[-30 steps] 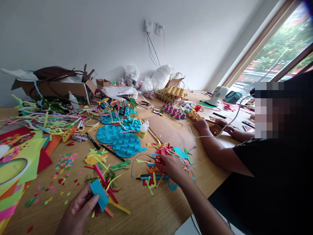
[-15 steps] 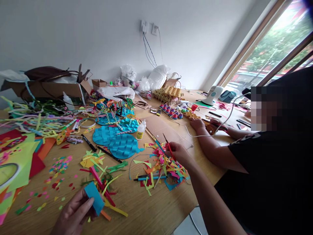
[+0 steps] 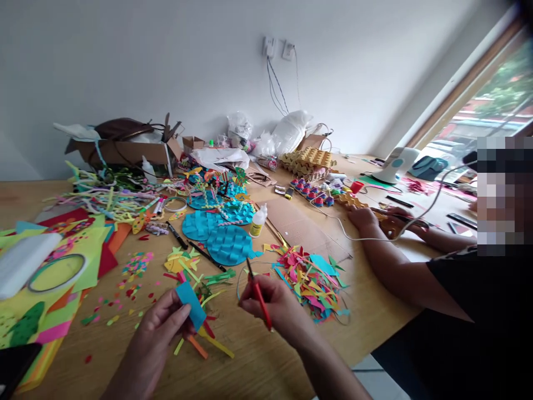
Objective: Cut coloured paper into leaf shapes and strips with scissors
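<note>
A small blue paper piece (image 3: 191, 306) is pinched between the thumb and fingers of my left hand (image 3: 164, 319), low in the view. To its right, my right hand (image 3: 277, 305) holds red-handled scissors (image 3: 261, 303), their dark tip pointing up and away. Green, red, yellow and orange paper strips (image 3: 216, 341) lie just past and beside my left hand. Beyond my right hand is a heap of colourful paper scraps (image 3: 310, 283). Blue woven paper fish shapes (image 3: 229, 244) rest farther back, near a glue bottle (image 3: 259, 222).
Coloured paper sheets (image 3: 94, 244) and a tape roll (image 3: 57, 273) lie at the left. Another person's arms (image 3: 387, 272) reach over the table at the right, beside egg cartons (image 3: 308, 161) and a white cable. A cardboard box (image 3: 125, 155) stands at the back left.
The camera view has shifted. My right hand has moved back from the scrap heap with the scissors, closer to my left hand, which still holds the blue paper.
</note>
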`<state>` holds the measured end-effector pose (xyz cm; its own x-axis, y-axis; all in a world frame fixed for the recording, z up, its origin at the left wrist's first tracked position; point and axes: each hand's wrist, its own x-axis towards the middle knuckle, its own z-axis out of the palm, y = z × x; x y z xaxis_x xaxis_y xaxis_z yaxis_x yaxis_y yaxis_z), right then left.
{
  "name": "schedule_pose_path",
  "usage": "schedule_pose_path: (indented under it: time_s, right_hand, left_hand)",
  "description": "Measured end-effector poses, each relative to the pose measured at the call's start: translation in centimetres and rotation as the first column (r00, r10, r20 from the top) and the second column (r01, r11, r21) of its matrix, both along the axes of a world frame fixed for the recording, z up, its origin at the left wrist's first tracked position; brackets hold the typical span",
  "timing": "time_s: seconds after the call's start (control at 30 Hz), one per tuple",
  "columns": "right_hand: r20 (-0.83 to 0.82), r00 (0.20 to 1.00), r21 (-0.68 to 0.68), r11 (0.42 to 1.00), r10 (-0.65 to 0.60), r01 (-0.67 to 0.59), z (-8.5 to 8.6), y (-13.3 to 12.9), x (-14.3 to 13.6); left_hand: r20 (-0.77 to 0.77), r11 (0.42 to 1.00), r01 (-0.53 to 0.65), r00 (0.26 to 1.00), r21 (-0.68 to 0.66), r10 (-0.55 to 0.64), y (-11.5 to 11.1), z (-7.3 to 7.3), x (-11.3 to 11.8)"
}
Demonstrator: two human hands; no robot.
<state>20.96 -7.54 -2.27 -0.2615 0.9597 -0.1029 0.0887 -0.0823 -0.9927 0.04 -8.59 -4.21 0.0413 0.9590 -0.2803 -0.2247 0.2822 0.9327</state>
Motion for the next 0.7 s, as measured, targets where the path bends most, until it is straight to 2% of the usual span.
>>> schedule_pose_path:
  time_s: [0.13,0.27,0.4,0.5,0.6,0.7]
  right_hand:
    - [-0.147,0.989,-0.063,0.997,0.035,-0.044,-1.2,0.3,-4.3]
    - [-0.163,0.986,-0.089,0.996,-0.015,0.001,-1.4,0.8,-6.1]
    - [-0.154,0.987,-0.042,0.998,-0.054,0.048,-1.3,1.2,-6.6]
    - [-0.181,0.982,0.000,0.999,-0.049,0.050,-1.3,1.6,-6.7]
    - [-0.197,0.979,0.030,0.998,-0.047,0.054,-1.2,1.5,-6.4]
    - [-0.114,0.993,0.060,0.997,-0.032,0.039,-1.1,0.6,-5.5]
  left_hand:
    - [-0.061,0.994,0.011,0.998,0.112,-0.004,0.3,0.3,0.5]
    - [-0.106,0.984,0.008,0.994,0.179,0.011,0.4,0.2,0.6]
    - [-0.143,0.978,0.033,0.990,0.204,-0.004,0.3,0.7,0.8]
    - [-0.173,0.973,0.086,0.984,0.214,-0.049,0.6,0.9,0.9]
    - [-0.202,0.969,0.092,0.978,0.231,-0.045,1.0,1.0,0.7]
    - [-0.208,0.971,0.067,0.978,0.230,-0.019,1.2,1.4,0.4]
